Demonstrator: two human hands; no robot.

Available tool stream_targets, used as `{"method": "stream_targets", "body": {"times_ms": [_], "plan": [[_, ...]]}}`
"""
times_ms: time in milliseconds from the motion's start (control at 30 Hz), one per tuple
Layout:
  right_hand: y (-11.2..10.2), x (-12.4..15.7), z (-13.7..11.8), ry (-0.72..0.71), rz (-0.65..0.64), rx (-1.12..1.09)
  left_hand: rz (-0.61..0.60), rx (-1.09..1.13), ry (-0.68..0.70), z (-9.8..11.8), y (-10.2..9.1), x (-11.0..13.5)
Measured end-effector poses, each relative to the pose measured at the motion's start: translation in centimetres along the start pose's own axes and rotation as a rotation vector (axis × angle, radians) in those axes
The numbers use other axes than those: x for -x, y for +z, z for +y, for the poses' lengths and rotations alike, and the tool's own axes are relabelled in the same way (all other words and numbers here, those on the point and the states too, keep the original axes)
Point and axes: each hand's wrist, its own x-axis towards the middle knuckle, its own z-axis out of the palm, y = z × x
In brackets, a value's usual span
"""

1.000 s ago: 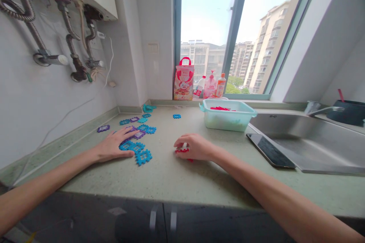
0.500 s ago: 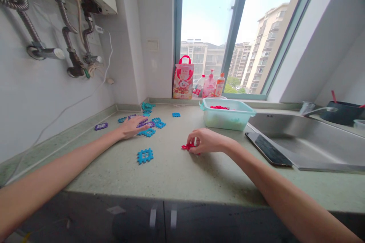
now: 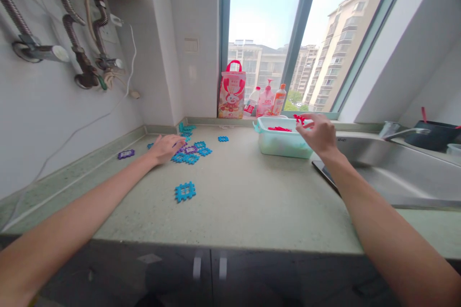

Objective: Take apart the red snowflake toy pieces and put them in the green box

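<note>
On the left of the counter, my left hand (image 3: 167, 148) lies palm down over purple and blue plastic interlocking pieces, its fingers stretched out and touching them. A purple piece (image 3: 190, 149) and some blue interlocking pieces (image 3: 190, 158) show just beside the fingertips. Over at the right, my right hand (image 3: 319, 134) pinches a red interlocking piece (image 3: 298, 119) between thumb and fingers, raised above the rim of a mint-green plastic tub (image 3: 284, 146). More red pieces (image 3: 279, 129) lie inside that tub.
Nearer the front sits a single blue piece (image 3: 185, 191); another blue piece (image 3: 223, 139) and a purple piece (image 3: 126, 154) lie apart. A phone (image 3: 326, 175), partly behind my right arm, borders the steel sink (image 3: 389, 168). Bottles (image 3: 265, 100) and a pink bag (image 3: 232, 93) stand by the window.
My right hand has lifted the red piece off the counter and carried it right and away to the tub. My left hand has drawn slightly left over the purple and blue pieces.
</note>
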Motion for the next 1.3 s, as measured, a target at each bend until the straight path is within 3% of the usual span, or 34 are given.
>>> {"method": "stream_targets", "body": {"times_ms": [100, 233, 467, 633, 767, 967, 1133, 1300], "plan": [[0.6, 0.3, 1.3, 0.052, -0.122, 0.14, 0.02, 0.021, 0.014, 0.2, -0.1, 0.0], [0.9, 0.6, 0.8, 0.103, -0.242, 0.25, 0.021, 0.03, 0.03, 0.3, -0.1, 0.1], [0.7, 0.9, -0.1, 0.117, -0.292, 0.308, 0.063, 0.029, 0.202, 1.9, 0.1, 0.3], [1.2, 1.4, -1.3, -0.095, -0.156, 0.146, 0.078, 0.021, 0.312, 3.3, 0.1, 0.4], [1.4, 2.5, -4.7, -0.334, -0.134, -0.119, 0.06, 0.004, 0.314, 3.4, 0.0, 0.5], [2.8, 6.4, -9.6, -0.532, -0.498, -0.402, 0.063, 0.004, 0.25, 2.2, 0.0, 0.2], [4.9, 8.9, -10.2, -0.481, -0.823, -0.437, 0.06, -0.005, 0.226, 1.6, -0.1, 0.1], [4.9, 8.8, -10.1, -0.457, -0.932, -0.429, 0.001, 0.032, 0.278, 1.7, -0.2, 0.1]]}}
